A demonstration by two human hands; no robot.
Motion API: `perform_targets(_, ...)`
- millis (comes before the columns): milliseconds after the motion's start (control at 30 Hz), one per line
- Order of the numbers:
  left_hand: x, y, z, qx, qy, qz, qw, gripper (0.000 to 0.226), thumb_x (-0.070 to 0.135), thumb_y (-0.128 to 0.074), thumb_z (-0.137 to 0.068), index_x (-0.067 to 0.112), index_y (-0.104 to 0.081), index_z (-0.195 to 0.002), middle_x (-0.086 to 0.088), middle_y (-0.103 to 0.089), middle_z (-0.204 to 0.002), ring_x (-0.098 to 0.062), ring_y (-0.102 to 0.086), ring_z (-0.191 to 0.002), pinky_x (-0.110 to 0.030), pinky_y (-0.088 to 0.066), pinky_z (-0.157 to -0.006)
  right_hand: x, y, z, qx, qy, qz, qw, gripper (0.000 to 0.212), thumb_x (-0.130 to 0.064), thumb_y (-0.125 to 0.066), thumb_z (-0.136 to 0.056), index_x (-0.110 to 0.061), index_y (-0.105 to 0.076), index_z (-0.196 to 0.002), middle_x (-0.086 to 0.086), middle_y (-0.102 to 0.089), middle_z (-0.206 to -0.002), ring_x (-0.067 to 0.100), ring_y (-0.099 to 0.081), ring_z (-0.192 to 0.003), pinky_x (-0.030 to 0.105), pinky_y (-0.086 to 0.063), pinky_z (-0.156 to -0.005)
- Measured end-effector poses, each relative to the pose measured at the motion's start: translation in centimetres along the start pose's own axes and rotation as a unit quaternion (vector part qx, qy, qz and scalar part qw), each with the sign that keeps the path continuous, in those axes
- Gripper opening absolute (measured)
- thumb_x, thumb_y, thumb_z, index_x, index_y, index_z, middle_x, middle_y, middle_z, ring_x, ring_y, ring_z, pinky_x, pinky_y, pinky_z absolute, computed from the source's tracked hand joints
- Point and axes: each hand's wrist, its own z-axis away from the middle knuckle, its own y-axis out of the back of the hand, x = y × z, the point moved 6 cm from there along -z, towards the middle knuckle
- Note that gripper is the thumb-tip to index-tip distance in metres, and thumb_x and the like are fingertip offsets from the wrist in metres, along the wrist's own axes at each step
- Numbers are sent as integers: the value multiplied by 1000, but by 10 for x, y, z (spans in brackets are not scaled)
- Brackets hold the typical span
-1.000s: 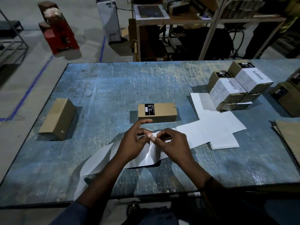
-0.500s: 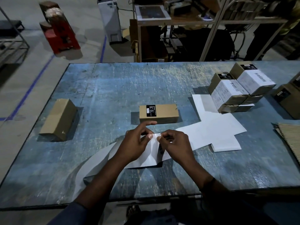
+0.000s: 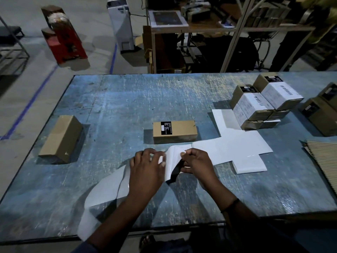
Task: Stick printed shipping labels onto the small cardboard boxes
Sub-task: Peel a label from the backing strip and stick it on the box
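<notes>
Left hand (image 3: 145, 166) and right hand (image 3: 197, 160) pinch a label (image 3: 173, 159), apparently peeling it off its backing (image 3: 109, 187); next it needs laying flat on the box (image 3: 174, 132) just beyond

— What is the surface like?
— A worn blue table (image 3: 164, 99), scratched pale all over.
— What lies on it?
— A small cardboard box (image 3: 174, 131) with a black label lies near the middle. A plain brown box (image 3: 61, 138) sits well apart, by the left edge. At the far right, a stack of labelled boxes (image 3: 264, 105) stands at the far end of flat white sheets (image 3: 237, 148), with more brown boxes (image 3: 322, 114) beside it.
— Anything nearer?
— Ribbed cardboard (image 3: 322, 161) lies at the right edge, and a white strip (image 3: 107, 190) trails over the near edge.
</notes>
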Motion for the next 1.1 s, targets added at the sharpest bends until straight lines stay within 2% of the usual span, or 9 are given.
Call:
perform_targets(100,-24,-19,3,-39,28,24,999,32,36,-66,-93,35,-64,-125,1,-54,-134,-29,-45,-125,-48,-39,-101,-3,8,-1,10,1,4,1000,14,-13,-68,-95,-5,-68,-84,14,-70,-78,22,-70,-73,39,-63,-68)
perform_targets(300,-55,-19,-5,-38,-1,40,998,29,48,-49,-94,44,-65,-118,11,-53,-132,-25,-44,-125,-40,-26,-102,-7,31,-5,27,-33,-17,999,12,-4,-67,-90,-5,-66,-78,12,-66,-72,28,-65,-68,49,-61,-73)
perform_targets(433,-60,-2,-17,-23,-9,-1,1000,30,24,-73,-85,44,-69,-107,10,-55,-125,-28,-47,-119,-44,-35,-95,-11,48,-8,66,-46,-50,995,15,2,-63,-88,-5,-62,-75,12,-65,-72,25,-63,-63,28,-54,-52)
perform_targets(533,-37,-5,-23,-65,-29,-10,997,55,-4,-73,-71,42,-72,-102,9,-61,-114,-26,-52,-105,-35,-33,-80,-4,49,-11,67,-53,-24,996,17,-2,-63,-88,-10,-62,-73,13,-65,-79,27,-62,-72,29,-51,-59)
perform_targets(633,-7,-17,-15,-93,5,74,993,26,24,-57,-90,34,-72,-109,4,-63,-109,-25,-58,-99,-36,-43,-83,-1,45,-11,57,-55,-22,997,18,-7,-62,-87,-14,-62,-70,10,-65,-79,26,-61,-75,32,-49,-65)
perform_targets(700,3,-24,-10,-83,56,78,992,38,54,-42,-94,33,-68,-112,2,-59,-113,-25,-55,-103,-38,-44,-91,-3,46,-10,56,-54,-21,997,17,-12,-64,-83,-18,-62,-67,8,-65,-78,26,-60,-74,34,-48,-68)
perform_targets(767,2,-29,-9,-60,81,43,994,47,65,-43,-92,31,-65,-116,-1,-56,-117,-27,-50,-108,-41,-45,-92,-5,49,-9,57,-56,-26,996,16,-11,-63,-84,-16,-63,-69,9,-65,-78,26,-60,-71,36,-48,-68)
perform_targets(933,-17,-28,-8,-25,53,15,998,46,58,-64,-89,28,-62,-123,-5,-53,-125,-30,-47,-114,-43,-44,-95,-10,66,-9,78,-45,-22,996,14,-7,-62,-88,-10,-64,-75,13,-66,-79,27,-61,-71,35,-47,-68)
perform_targets(1100,-29,-25,-7,-10,51,6,999,45,54,-68,-89,28,-63,-126,-5,-54,-127,-29,-46,-115,-44,-45,-95,-24,89,-5,116,-29,-50,992,8,-3,-59,-89,-3,-66,-84,12,-65,-77,26,-61,-68,30,-46,-62)
